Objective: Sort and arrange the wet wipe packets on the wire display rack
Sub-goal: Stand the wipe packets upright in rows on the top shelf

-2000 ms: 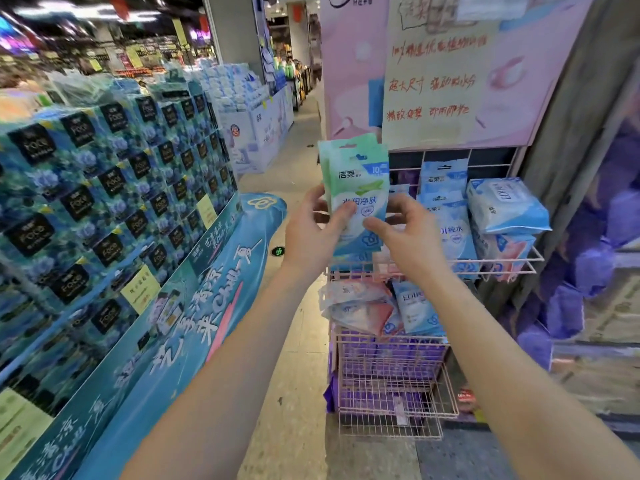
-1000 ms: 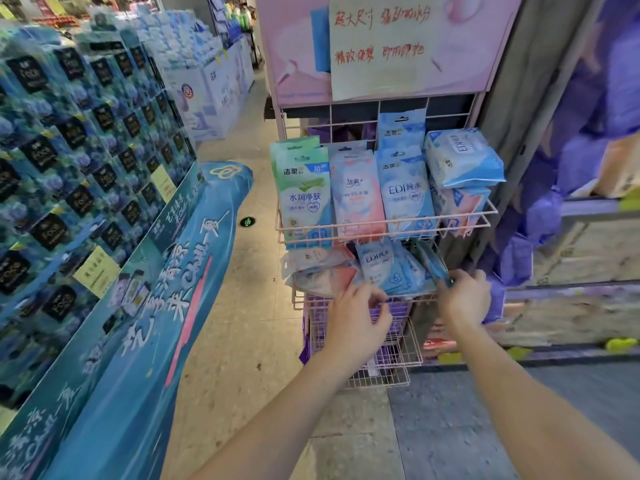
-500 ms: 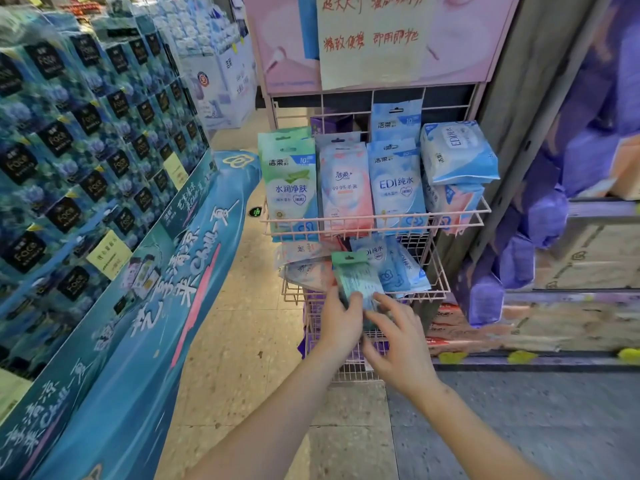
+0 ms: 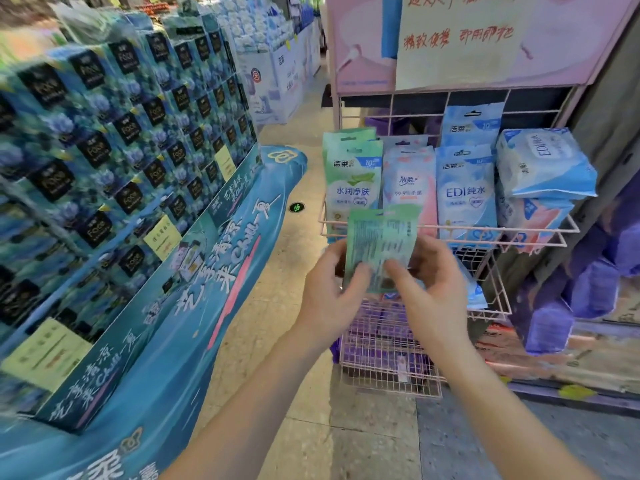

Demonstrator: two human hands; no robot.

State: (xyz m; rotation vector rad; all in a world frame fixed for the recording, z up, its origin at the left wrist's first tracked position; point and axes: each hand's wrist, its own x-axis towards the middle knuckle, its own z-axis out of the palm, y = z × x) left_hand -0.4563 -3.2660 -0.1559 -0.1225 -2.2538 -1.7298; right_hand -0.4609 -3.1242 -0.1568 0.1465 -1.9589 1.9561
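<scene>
I hold a green wet wipe packet [image 4: 381, 242] upright with its printed back toward me, just in front of the top basket of the pink wire rack [image 4: 519, 237]. My left hand [image 4: 332, 292] pinches its lower left edge and my right hand [image 4: 433, 289] pinches its lower right. In the top basket stand green packets [image 4: 351, 174], pink packets [image 4: 407, 178] and blue EDI packets [image 4: 465, 188] in rows. Larger blue packs [image 4: 543, 164] lie stacked at the right end. The middle basket is mostly hidden behind my hands.
A tall display of dark blue tissue boxes [image 4: 104, 150] on a teal base [image 4: 156, 341] runs along the left. The aisle floor [image 4: 277, 341] lies between it and the rack. Purple bags [image 4: 588, 289] hang at the right. A pink signboard [image 4: 467, 39] tops the rack.
Both hands have lifted the green packet from the middle basket up to the front of the top basket. Its back now faces me.
</scene>
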